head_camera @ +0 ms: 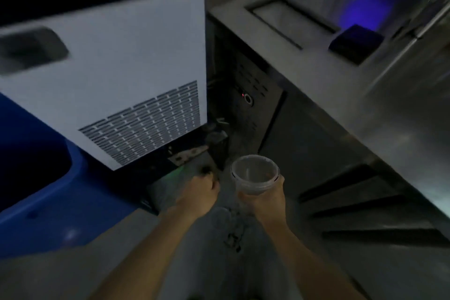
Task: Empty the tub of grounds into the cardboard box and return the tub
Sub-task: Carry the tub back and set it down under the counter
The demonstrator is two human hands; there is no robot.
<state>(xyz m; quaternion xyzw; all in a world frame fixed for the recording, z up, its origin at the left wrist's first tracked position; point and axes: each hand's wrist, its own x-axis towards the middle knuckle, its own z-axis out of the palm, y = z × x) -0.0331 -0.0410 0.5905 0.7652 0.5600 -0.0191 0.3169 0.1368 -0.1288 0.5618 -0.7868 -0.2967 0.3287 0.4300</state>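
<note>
A clear round plastic tub (254, 173) is held upright low over the floor, its mouth facing up, with only a thin dark residue visible inside. My right hand (264, 198) is wrapped around its lower wall from below. My left hand (201, 189) is just left of the tub, fingers curled downward near a small dark object (207, 170) on the floor; whether it grips anything is unclear. No cardboard box is recognisable in this dim, blurred view.
A white appliance (109, 68) with a vent grille stands to the left. A blue bin (43, 178) sits at the far left. A steel counter (365, 109) with a sink runs along the right, with a dark cabinet (246, 95) under it. My shoe (231, 229) is below the hands.
</note>
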